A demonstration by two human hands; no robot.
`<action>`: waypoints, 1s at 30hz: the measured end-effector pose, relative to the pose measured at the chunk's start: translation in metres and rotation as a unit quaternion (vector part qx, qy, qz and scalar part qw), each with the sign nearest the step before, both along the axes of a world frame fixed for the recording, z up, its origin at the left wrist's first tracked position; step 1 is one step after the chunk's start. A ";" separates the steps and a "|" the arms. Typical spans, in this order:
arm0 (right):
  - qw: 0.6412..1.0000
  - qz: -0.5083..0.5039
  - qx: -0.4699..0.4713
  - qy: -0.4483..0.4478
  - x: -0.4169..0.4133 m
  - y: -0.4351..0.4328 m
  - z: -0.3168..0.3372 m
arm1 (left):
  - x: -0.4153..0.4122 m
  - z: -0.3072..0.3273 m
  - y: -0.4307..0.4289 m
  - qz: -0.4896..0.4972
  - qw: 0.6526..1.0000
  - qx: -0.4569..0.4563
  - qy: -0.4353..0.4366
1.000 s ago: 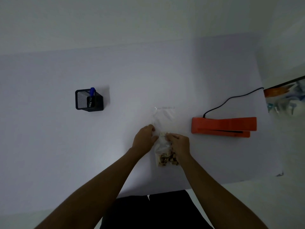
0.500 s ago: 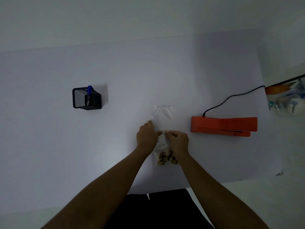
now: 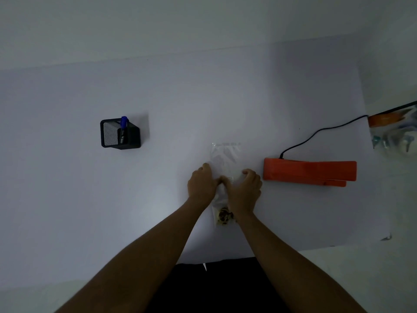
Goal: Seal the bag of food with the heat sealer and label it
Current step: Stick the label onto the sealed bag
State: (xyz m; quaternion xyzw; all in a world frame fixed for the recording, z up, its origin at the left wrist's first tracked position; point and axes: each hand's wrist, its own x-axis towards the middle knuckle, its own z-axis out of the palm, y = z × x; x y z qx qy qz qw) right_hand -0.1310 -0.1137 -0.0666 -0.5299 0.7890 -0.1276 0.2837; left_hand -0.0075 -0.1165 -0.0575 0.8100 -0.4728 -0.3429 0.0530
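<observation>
A clear plastic bag (image 3: 223, 158) lies flat on the white table (image 3: 112, 199), its empty top pointing away from me. Brown food (image 3: 224, 216) sits in its near end. My left hand (image 3: 202, 185) and my right hand (image 3: 244, 190) press side by side on the bag's middle, fingers curled down on the plastic. A small white label (image 3: 231, 178) shows between them. The orange heat sealer (image 3: 309, 172) lies shut just right of my right hand. A blue marker (image 3: 123, 128) stands in a black mesh holder (image 3: 118, 135) at the far left.
The sealer's black cord (image 3: 320, 132) runs back and right off the table. Orange and clear packages (image 3: 394, 129) lie beyond the table's right edge. The table's near edge is close to my body.
Both hands have slid a little further up the bag and closer together. My right hand has spread wider to the right. Less of the food end is covered now.
</observation>
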 end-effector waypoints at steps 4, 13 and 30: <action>1.000 -0.010 -0.019 -0.010 -0.002 -0.003 -0.003 | 0.000 0.001 0.000 0.012 1.000 0.005 0.015; 0.992 -0.012 -0.058 -0.111 -0.020 -0.002 -0.007 | 0.002 0.002 -0.002 0.015 0.999 0.023 0.035; 0.994 -0.022 -0.054 -0.097 -0.019 -0.004 -0.013 | 0.006 0.000 0.000 -0.035 0.999 -0.011 -0.020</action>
